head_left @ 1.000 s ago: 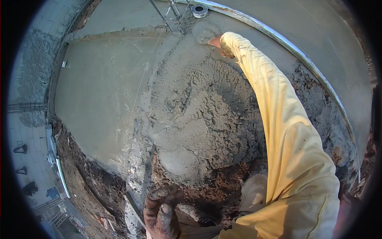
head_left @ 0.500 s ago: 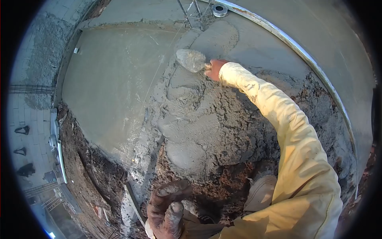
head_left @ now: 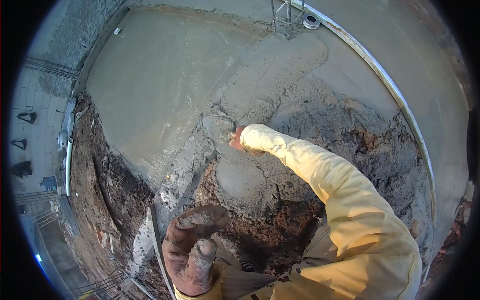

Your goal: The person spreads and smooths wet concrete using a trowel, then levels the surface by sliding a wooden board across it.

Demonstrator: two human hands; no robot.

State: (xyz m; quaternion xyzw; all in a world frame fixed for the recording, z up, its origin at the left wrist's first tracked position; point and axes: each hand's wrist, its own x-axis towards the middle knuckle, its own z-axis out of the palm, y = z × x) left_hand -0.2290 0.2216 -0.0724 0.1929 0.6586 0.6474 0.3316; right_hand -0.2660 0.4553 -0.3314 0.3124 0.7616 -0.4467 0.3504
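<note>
My right hand [head_left: 238, 138], at the end of a yellow sleeve, is closed round the handle of a trowel [head_left: 218, 128]. Wet grey mortar coats the blade, which lies on the mortar [head_left: 280, 80] beside a string line [head_left: 220, 82]. Fingers hide most of the handle. Low in the view, my left hand [head_left: 194, 250] is smeared with mortar and holds nothing; its fingers curl loosely, with a gap to the thumb.
A smooth wet slab [head_left: 155, 75] spreads to the left. Upright steel bars [head_left: 281, 20] and a wire roll [head_left: 311, 21] stand at the top. A long pale pipe [head_left: 382, 77] curves along the right. Rough brown soil [head_left: 260, 240] drops away near my legs.
My right hand and the trowel have come down and left over the mortar, nearer to me. The mortar behind looks more spread out. My left hand remains curled, and the view has shifted.
</note>
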